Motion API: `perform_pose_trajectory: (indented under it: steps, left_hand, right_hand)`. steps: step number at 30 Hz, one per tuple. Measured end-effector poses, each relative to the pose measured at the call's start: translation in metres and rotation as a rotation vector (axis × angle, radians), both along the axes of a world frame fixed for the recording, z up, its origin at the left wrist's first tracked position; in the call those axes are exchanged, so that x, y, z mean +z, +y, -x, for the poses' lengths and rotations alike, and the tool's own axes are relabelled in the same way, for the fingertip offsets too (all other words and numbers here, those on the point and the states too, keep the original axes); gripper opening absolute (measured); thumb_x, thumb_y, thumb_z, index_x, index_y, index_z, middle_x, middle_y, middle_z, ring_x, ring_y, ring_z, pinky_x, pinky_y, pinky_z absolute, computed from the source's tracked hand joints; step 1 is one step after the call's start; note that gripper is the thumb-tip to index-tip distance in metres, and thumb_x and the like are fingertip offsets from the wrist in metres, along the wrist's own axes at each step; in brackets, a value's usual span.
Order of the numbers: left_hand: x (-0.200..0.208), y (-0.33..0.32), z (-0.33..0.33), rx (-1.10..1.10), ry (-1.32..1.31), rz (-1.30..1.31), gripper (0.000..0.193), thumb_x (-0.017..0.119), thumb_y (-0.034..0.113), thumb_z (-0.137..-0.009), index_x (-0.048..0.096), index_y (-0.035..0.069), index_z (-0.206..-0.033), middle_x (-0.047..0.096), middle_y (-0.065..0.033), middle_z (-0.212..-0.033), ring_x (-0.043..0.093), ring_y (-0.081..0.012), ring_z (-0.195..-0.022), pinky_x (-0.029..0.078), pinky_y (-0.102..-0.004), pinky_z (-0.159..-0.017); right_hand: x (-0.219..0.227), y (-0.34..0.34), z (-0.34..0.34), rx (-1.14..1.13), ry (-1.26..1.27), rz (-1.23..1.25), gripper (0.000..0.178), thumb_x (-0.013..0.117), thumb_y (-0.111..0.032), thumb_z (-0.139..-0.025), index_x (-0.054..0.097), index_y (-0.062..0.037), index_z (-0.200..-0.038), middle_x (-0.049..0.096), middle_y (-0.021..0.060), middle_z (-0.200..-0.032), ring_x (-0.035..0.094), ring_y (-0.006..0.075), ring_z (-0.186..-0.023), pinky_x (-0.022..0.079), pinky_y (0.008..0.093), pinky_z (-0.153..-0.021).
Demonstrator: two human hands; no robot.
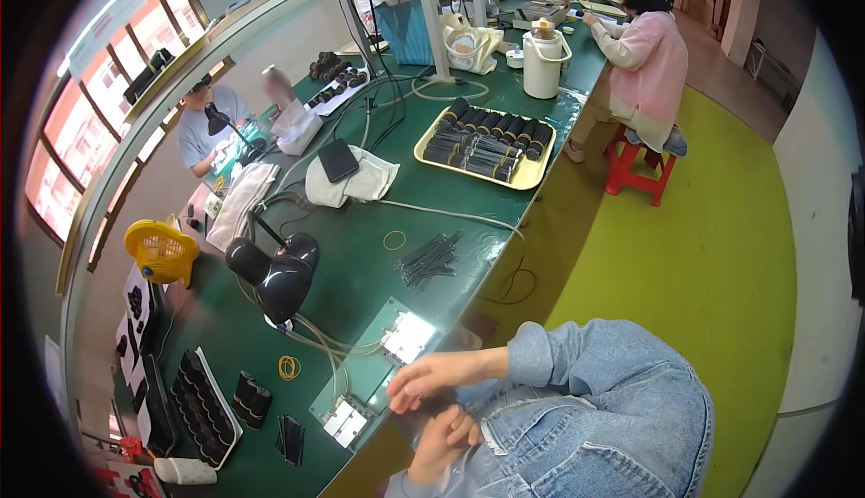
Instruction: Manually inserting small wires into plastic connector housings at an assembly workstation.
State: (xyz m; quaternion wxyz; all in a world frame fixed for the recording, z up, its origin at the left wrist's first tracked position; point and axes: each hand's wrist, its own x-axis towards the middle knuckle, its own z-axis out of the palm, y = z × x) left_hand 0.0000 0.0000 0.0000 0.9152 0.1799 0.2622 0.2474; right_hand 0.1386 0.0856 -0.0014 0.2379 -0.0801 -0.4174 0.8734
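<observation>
My right hand [434, 379] reaches over the bench's near edge with its fingers stretched out, beside two small silvery metal fixtures. One fixture [410, 337] sits under bright light; the other fixture [347, 422] lies nearer the lower edge, and thin hoses run to both. Close to my body, my left hand [445, 442] is curled closed just below the right one. Whatever it may hold is hidden by its fingers. Loose thin black rods [429, 262] lie beyond the upper fixture, and a smaller group of black rods [290, 439] lies beside the lower one.
A black desk lamp [281, 274] stands behind the fixtures. Yellow rubber bands [288, 368], a black bundle [252, 399] and a white tray [236, 433] of black bundles lie left. Farther along are a cream tray [532, 179], a white thermos [542, 65] and seated people.
</observation>
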Motion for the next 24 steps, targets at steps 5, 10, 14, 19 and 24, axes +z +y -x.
perform_pose_trajectory:
  steps: [5, 10, 14, 19, 24]
  left_hand:
    - [0.008, 0.001, 0.000, 0.015, 0.063, -0.052, 0.030, 0.042, 0.024, -0.090, 0.039, 0.011, -0.062, 0.033, 0.0023, -0.046, 0.042, -0.0168, -0.050, 0.043, -0.0329, -0.061]
    - [0.011, 0.001, -0.003, 0.055, 0.030, -0.020, 0.029, 0.039, 0.021, -0.090, 0.039, 0.011, -0.063, 0.033, 0.0025, -0.046, 0.041, -0.0133, -0.049, 0.040, -0.0295, -0.053]
    - [-0.008, 0.009, 0.011, 0.023, -0.064, 0.097, 0.028, 0.041, 0.019, -0.090, 0.039, 0.010, -0.064, 0.034, 0.0017, -0.048, 0.040, -0.0101, -0.050, 0.037, -0.0250, -0.047]
    - [-0.005, 0.010, 0.011, 0.002, -0.060, 0.123, 0.022, 0.044, 0.018, -0.088, 0.044, 0.006, -0.069, 0.037, 0.0005, -0.053, 0.037, -0.0066, -0.046, 0.031, -0.0193, -0.040]
    - [0.006, 0.005, 0.006, 0.146, 0.100, 0.114, 0.018, 0.045, 0.017, -0.088, 0.049, 0.002, -0.079, 0.039, -0.0001, -0.056, 0.033, -0.0063, -0.041, 0.029, -0.0189, -0.039]
  right_hand:
    - [0.019, -0.007, 0.005, -0.078, -0.138, -0.499, 0.033, 0.044, -0.029, -0.092, 0.058, -0.0019, -0.104, 0.061, 0.0087, -0.102, 0.057, 0.0170, -0.093, 0.043, 0.0272, -0.082]
    - [0.025, -0.012, 0.001, -0.104, -0.281, -0.754, 0.034, 0.046, -0.029, -0.090, 0.059, 0.0019, -0.088, 0.062, 0.0092, -0.086, 0.059, 0.0198, -0.080, 0.046, 0.0283, -0.072]
    - [0.030, -0.007, -0.002, -0.197, -0.528, -1.071, 0.031, 0.045, -0.025, -0.090, 0.054, 0.0023, -0.080, 0.057, 0.0138, -0.075, 0.056, 0.0287, -0.071, 0.045, 0.0347, -0.064]
    - [0.020, -0.005, 0.003, -0.327, -0.490, -1.172, 0.032, 0.044, -0.024, -0.090, 0.046, 0.0008, -0.070, 0.048, 0.0168, -0.067, 0.049, 0.0359, -0.062, 0.041, 0.0407, -0.057]
    - [0.024, -0.005, 0.008, -0.302, -0.519, -1.001, 0.031, 0.045, -0.024, -0.090, 0.046, 0.0003, -0.071, 0.049, 0.0157, -0.067, 0.050, 0.0350, -0.062, 0.041, 0.0394, -0.057]
